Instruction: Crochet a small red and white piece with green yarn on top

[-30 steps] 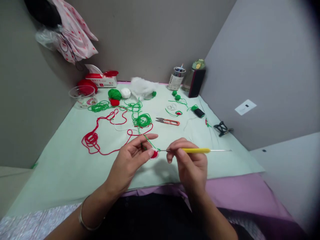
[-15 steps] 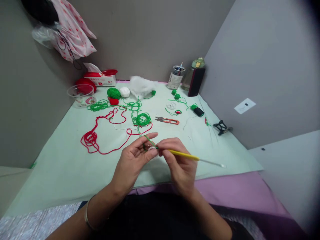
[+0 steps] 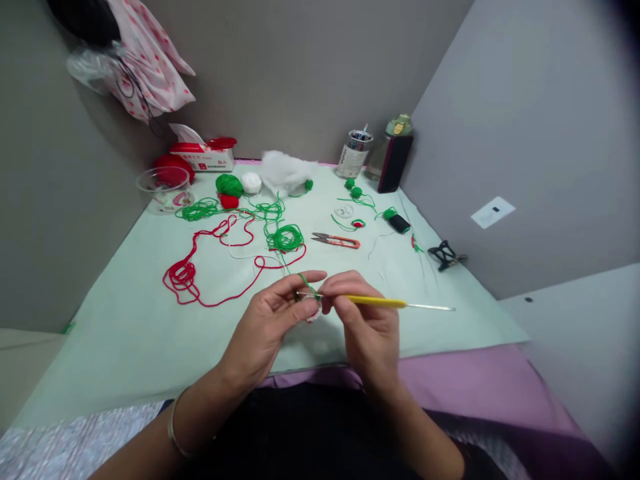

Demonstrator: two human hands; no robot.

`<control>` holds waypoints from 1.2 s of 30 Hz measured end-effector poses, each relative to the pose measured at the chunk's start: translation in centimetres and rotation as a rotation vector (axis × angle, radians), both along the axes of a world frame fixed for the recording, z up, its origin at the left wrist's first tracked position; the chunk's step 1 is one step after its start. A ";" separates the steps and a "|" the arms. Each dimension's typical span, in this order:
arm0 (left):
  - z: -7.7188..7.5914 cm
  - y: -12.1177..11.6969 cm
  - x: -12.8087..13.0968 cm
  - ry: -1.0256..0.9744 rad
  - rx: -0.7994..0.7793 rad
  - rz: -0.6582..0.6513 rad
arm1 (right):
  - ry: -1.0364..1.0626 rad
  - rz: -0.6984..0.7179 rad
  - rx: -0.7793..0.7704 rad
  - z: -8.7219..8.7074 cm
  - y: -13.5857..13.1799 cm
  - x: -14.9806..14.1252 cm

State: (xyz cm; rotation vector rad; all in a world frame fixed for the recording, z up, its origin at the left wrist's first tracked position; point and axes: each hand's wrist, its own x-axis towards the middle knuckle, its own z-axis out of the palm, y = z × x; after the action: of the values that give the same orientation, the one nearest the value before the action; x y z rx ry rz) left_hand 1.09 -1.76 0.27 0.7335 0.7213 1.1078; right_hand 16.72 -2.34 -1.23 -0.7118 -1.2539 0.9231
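Observation:
My left hand pinches a small crocheted piece, whitish with some green at its top, between thumb and fingers. Green yarn passes over the left index finger and runs back to a loose green coil on the table. In my right hand is a crochet hook with a yellow handle, held like a pen. Its thin metal tip lies across the top of the piece, and its far metal end points right. My fingers cover part of the piece.
Thread snips lie beyond my hands. Red yarn loops over the left side. Farther back are a plastic tub, a tissue box, white stuffing, a pen can and a bottle. A black clip sits at right.
The right hand has turned, bringing the hook closer to level, with its far end higher. More of the hook's tip and of the crocheted piece now shows.

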 end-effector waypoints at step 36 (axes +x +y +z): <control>0.0 -0.8 -0.1 0.444 0.324 0.256 | -0.584 -0.199 0.371 1.1 -1.3 1.1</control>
State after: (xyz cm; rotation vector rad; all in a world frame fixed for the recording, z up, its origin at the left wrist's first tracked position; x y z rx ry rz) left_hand 0.97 -2.58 0.30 1.2107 1.0445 1.3284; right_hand 17.84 -3.61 -0.16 -0.8163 -1.7697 0.3012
